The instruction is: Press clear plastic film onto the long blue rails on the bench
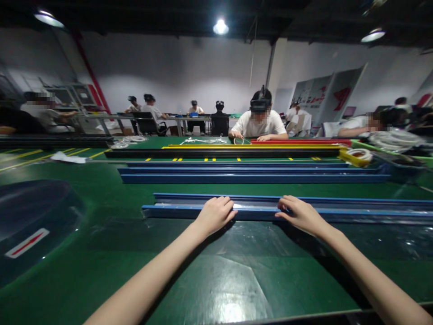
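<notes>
A long blue channel (255, 213) lies left to right across the green table (111, 275), with a pale strip showing inside its groove. My left hand (217, 213) is on the channel left of the middle, its fingers bent over the far side and its thumb along the near wall. Farther right, my right hand (299, 214) grips the same channel, with curled fingers over the top and the thumb at the near edge. Clear plastic film (162, 234) lies on the table along the channel's near side.
Beyond lie more blue channels (250, 178), a black bar (223, 154), a yellow strip (257, 146) and a red strip (304, 142). A yellow tape roll (355, 158) sits back right. Dark plastic (37, 216) lies left. A person (260, 122) works opposite.
</notes>
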A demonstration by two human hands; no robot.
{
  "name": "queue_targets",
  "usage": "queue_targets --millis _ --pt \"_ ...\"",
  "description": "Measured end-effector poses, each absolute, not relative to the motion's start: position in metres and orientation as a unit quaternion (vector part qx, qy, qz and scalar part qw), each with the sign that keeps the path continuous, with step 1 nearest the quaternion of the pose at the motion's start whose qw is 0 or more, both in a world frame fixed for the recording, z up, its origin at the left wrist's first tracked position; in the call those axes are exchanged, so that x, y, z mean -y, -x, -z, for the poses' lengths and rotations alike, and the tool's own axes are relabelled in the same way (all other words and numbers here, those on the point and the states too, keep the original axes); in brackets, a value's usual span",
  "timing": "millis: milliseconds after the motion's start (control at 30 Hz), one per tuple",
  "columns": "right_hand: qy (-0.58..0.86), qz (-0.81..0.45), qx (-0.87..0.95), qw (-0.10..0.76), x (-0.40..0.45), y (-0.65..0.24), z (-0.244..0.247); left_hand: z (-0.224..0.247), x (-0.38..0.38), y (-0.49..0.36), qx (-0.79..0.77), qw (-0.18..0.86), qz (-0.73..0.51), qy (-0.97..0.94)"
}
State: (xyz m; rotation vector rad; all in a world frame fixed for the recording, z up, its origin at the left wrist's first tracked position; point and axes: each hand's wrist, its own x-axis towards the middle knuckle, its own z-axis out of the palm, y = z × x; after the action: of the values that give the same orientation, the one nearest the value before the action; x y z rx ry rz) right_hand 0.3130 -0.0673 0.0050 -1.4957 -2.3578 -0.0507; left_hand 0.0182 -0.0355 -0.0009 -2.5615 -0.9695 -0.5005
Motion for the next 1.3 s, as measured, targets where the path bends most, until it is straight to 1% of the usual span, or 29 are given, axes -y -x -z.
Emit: queue_targets --millis 267,433,667,800,967,1167,1300 --pt "0.581 0.074 0.786 0.200 0.076 -0.321 0.009 -0.003 0.039 -0.039 0.370 0.065 0.196 0.906" --pt "0.591 0.082 0.775 0.209 0.077 -0.312 0.006 -0.007 0.039 -0.036 0.397 0.031 0.203 0.894" --pt "0.586 0.062 0.786 0.186 0.066 -0.273 -0.004 -0.015 0.033 -0.004 0.446 0.034 0.179 0.876" --pt "0.581 0.067 0.796 0.154 0.053 -0.241 -0.010 -0.017 0.029 0.026 0.478 0.051 0.168 0.860" --pt "0.555 0.070 0.817 0.136 0.035 -0.204 -0.013 -0.017 0.022 0.065 0.507 0.077 0.152 0.845" --pt "0.531 0.066 0.831 0.149 0.016 -0.152 -0.011 -0.026 0.012 0.103 0.558 0.094 0.106 0.818" --pt "0.526 0.061 0.834 0.156 0.009 -0.125 -0.012 -0.031 0.007 0.100 0.570 0.106 0.072 0.811"
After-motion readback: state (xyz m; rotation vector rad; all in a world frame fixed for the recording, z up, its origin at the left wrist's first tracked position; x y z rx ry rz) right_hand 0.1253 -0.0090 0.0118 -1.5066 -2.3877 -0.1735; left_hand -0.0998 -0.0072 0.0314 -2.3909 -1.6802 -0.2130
